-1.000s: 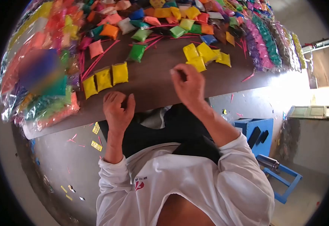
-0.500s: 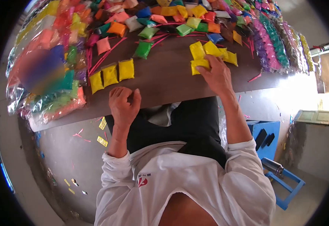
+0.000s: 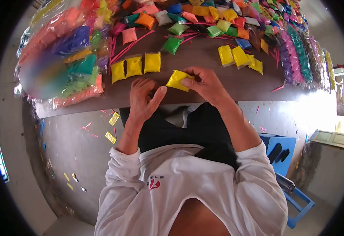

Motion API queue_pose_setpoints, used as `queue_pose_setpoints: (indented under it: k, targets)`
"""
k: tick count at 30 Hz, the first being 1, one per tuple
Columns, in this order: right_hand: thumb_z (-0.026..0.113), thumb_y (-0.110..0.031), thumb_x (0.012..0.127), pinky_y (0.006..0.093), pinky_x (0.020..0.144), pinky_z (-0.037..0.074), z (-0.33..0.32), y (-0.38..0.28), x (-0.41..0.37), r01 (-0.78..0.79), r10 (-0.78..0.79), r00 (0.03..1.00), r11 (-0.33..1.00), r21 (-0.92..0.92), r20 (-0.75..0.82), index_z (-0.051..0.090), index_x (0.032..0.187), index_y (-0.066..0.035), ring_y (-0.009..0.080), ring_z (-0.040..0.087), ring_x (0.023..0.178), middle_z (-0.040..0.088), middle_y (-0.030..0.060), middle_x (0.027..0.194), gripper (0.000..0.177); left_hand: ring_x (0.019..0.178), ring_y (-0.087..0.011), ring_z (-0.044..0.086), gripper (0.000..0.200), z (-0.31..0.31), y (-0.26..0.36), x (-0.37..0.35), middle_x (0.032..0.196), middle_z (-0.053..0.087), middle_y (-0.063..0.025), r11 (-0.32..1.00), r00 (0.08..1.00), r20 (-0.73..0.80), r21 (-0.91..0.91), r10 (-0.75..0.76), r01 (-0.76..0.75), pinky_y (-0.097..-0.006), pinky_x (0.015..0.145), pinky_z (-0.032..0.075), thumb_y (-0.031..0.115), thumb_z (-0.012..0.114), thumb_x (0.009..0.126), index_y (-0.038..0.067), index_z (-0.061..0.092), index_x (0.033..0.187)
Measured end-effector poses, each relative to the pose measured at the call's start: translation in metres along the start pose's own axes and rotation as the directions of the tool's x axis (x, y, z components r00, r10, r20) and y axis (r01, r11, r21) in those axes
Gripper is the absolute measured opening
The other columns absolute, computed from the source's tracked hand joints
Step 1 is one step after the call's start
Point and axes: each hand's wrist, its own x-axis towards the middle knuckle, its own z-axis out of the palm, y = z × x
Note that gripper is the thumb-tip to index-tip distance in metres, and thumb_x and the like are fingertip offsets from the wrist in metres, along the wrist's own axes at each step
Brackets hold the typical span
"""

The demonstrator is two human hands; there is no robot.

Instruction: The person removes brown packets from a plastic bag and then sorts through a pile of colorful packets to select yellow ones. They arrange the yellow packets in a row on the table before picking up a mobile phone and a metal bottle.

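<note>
Pinching a yellow packet (image 3: 177, 80) between thumb and fingers, the right hand (image 3: 206, 85) holds it over the near part of the brown tabletop (image 3: 203, 51). Just beside its left corner is the left hand (image 3: 145, 98), fingers curled, thumb apart from them. Beyond the left hand stand three yellow packets (image 3: 134, 65) in a row; beyond the right lies a yellow cluster (image 3: 240, 57). Farther out spreads a multicoloured heap of packets (image 3: 189, 17).

I count eight yellow packets (image 3: 134, 65): three in a row, four in a cluster, one held packet (image 3: 176, 81). I log one metal flask (image 3: 285, 183).
</note>
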Motion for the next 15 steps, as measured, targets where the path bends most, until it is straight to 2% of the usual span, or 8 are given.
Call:
queue_pose_setpoints:
  k: [4,6,12,15]
  targets:
    - [0.071,-0.014,0.090,0.0261,0.077,0.050,0.022,0.002,0.016,0.060,-0.062,0.995,0.998,0.035,0.077,0.064,0.111,0.001,0.0086,0.059,0.084,0.066,0.0041,0.095,0.027,0.068,-0.0286,0.055,0.036,0.000,0.008,0.001,0.067,0.053,-0.0081,1.000,1.000,-0.027,0.013,-0.002,0.003,-0.0400,0.085,0.041,0.039,0.069,0.086,0.003,0.066,0.081]
    - [0.069,-0.012,0.092,0.0249,0.081,0.049,0.028,0.005,0.019,0.106,-0.104,0.988,0.994,-0.008,0.119,0.061,0.113,0.000,0.0074,0.057,0.089,0.063,0.0011,0.098,0.026,0.069,-0.0288,0.056,0.036,0.000,0.006,0.001,0.069,0.055,-0.0083,1.000,0.999,-0.032,0.013,0.009,-0.009,-0.0403,0.085,0.041,0.039,0.069,0.086,0.003,0.067,0.083]
    - [0.069,-0.014,0.092,0.0259,0.081,0.050,0.025,0.003,0.014,0.122,-0.106,0.981,0.988,-0.090,0.160,0.060,0.113,0.000,0.0082,0.058,0.089,0.063,0.0026,0.098,0.026,0.074,-0.0303,0.058,0.036,-0.002,0.009,0.002,0.075,0.060,-0.0099,0.999,0.998,-0.029,0.010,0.051,-0.051,-0.0418,0.087,0.041,0.037,0.068,0.088,0.001,0.067,0.084]
    - [0.068,-0.014,0.094,0.0250,0.082,0.050,0.030,-0.002,0.012,0.140,-0.148,0.977,0.988,0.060,0.152,0.059,0.116,0.000,0.0077,0.059,0.091,0.063,0.0035,0.100,0.028,0.077,-0.0315,0.058,0.036,-0.001,0.006,0.001,0.076,0.060,-0.0118,0.999,0.999,-0.022,-0.013,0.029,-0.030,-0.0424,0.087,0.041,0.035,0.066,0.090,0.000,0.065,0.082]
